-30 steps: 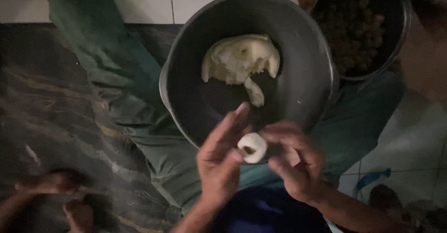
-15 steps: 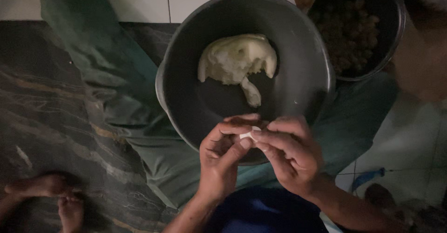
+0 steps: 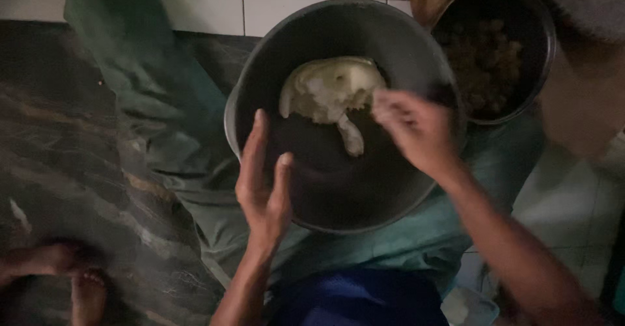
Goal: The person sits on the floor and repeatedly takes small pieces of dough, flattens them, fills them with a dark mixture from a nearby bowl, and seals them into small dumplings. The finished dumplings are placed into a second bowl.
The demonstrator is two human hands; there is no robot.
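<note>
left hand (image 3: 263, 186) grip open flat, empty, at metal bowl (image 3: 260, 85) rim | right hand (image 3: 411, 127) grip narrow, pinching at dough (image 3: 329, 88) edge; contents unclear

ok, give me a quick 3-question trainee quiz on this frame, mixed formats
1. True or false: the right hand reaches over the large metal bowl toward the pale dough.
2. Multiple choice: the smaller bowl with dark filling sits A) at upper right of the large bowl, B) on the dark stone floor at left, C) inside the large bowl.
3. Fill in: the left hand is ____, palm side on, at the large bowl's near rim.

Key: 1 true; 2 A; 3 open
</note>
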